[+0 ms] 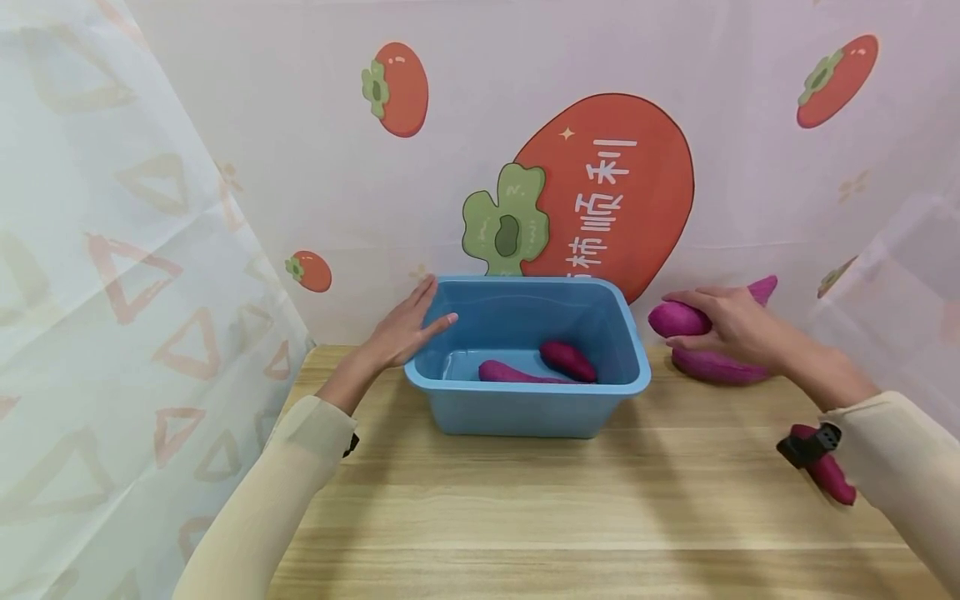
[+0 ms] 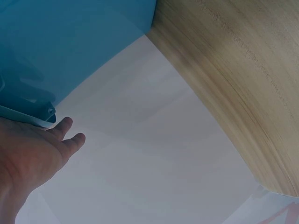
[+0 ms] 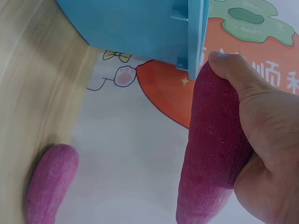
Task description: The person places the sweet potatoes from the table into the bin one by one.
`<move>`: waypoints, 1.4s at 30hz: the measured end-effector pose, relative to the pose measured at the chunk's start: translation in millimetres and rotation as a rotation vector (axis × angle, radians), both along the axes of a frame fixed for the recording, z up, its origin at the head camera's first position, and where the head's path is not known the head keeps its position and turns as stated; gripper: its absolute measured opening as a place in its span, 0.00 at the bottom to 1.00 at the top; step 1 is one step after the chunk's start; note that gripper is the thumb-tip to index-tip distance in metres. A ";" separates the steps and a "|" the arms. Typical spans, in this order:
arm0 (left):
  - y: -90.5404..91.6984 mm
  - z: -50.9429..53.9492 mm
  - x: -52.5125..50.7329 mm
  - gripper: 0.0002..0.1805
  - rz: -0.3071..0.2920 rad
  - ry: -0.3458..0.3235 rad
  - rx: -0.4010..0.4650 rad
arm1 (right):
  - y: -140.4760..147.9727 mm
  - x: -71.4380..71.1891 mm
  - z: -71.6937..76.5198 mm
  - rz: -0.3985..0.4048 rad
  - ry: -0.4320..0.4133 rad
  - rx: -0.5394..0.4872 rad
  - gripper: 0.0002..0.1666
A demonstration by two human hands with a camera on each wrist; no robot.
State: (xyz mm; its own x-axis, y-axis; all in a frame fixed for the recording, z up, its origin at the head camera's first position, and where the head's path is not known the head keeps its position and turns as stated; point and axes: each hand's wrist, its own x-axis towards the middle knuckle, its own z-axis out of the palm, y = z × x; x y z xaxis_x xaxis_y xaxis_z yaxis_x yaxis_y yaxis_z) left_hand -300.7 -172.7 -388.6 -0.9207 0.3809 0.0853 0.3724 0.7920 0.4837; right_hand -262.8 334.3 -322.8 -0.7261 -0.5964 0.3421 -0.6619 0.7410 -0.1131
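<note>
Printed backdrop (image 1: pixel 337 183): pale, with red fruit motifs, rising behind everything.

Worktop (image 1: pixel 525 517): wood-grained, carrying the items below.

Blue basin (image 1: pixel 517 412): rectangular, longer side running left to right.

Right hand (image 1: pixel 723 321): gripping the held sweet potato, thumb along one side; just right of the basin.

Left hand (image 1: pixel 405 329): fingers extended, resting against the basin's left rim.

Held sweet potato (image 3: pixel 212 140): purple, elongated, raised off the worktop in the right hand's grasp. In the head view its rounded end projects left of the hand, pointing at the basin's right rim; in the right wrist view its long axis runs steeply upright, leaning slightly right at the top (a paler tip shows beyond the hand in the head view; whether it is the same piece cannot be told).

Resting sweet potato (image 1: pixel 716 367): on the worktop, beneath the right hand, axis roughly left to right.

Pale basin sweet potato (image 1: pixel 513 372): inside, near the front wall, lengthwise.

Dark basin sweet potato (image 1: pixel 567 360): inside, slanting down rightward.
</note>
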 end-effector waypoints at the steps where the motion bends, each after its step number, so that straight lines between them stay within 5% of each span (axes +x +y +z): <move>1: 0.0 0.3 0.3 0.54 0.000 0.001 0.000 | -1.2 -0.2 0.8 0.004 0.000 -0.001 0.40; 42: 1.3 3.0 3.1 0.52 0.000 0.006 -0.002 | -77.9 -1.3 44.1 0.060 -0.127 0.056 0.42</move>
State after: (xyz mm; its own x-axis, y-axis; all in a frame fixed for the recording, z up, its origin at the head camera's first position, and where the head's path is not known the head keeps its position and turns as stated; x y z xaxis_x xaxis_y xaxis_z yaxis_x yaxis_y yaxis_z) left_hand -297.6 -171.4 -385.6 -0.9202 0.3809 0.0903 0.3753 0.7929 0.4800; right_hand -264.1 256.4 -278.7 -0.7240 -0.6555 0.2150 -0.6881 0.7080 -0.1587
